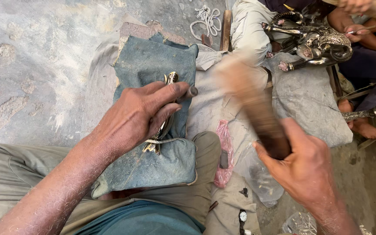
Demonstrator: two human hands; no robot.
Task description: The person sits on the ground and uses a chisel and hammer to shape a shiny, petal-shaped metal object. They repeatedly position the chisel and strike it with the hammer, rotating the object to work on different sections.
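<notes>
A slim metal piece (167, 114), judged stiff and slippery, is pinned against the blue padded cushion (153, 65) by the left hand (138, 114), fingers clamped along its length. A blurred wooden mallet (257, 111) is gripped at the handle end by the right hand (303, 167).

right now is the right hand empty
No, the right hand grips a dark wooden mallet-like tool, blurred with motion, raised beside the blue cloth pad.

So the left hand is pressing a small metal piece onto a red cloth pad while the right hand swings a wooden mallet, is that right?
Not quite: the cloth pad is blue-grey, not red. The head view shows the left hand pressing the small metal piece onto it, while the right hand grips a wooden mallet, blurred by motion.
</notes>
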